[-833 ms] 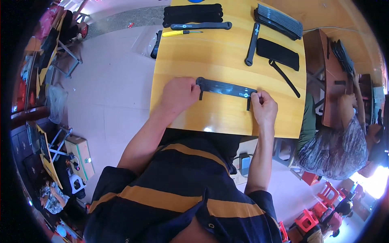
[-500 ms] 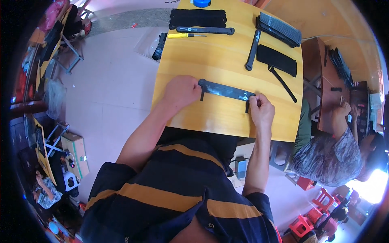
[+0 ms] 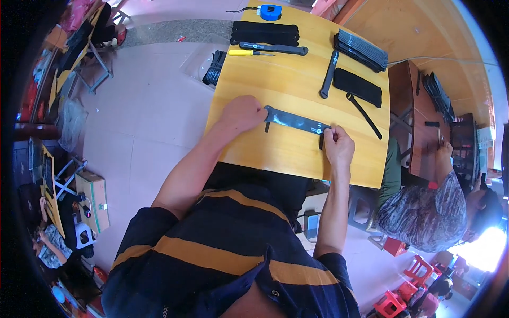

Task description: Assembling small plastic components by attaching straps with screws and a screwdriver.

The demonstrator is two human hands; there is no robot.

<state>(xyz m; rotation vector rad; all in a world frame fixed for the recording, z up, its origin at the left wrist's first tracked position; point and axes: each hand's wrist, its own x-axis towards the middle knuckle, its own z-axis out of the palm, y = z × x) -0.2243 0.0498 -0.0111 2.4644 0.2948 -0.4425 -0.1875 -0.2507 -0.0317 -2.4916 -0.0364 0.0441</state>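
A flat, dark strap (image 3: 294, 121) with a glossy face and a rounded left end is stretched between my hands just over the yellow wooden table (image 3: 249, 146). My left hand (image 3: 243, 113) is closed on its left end. At the right end my right hand (image 3: 339, 146) pinches the strap between thumb and fingers. Short, narrow black tabs (image 3: 321, 141) hang down near both ends. How far each hand's grip reaches round the strap is hidden by the fingers.
Along the far edge lie a blue tape measure (image 3: 270, 12), stacked black straps (image 3: 265, 34) and a yellow-handled screwdriver (image 3: 246, 52). At the right are a pile of dark straps (image 3: 361, 50), a black pad stack (image 3: 358, 87) and loose straps. A co-worker (image 3: 424, 212) sits on the right.
The view has shifted slightly, bringing the whole tape measure into sight. My hands hold the same strap in nearly the same place. The co-worker's arm on the right has moved.
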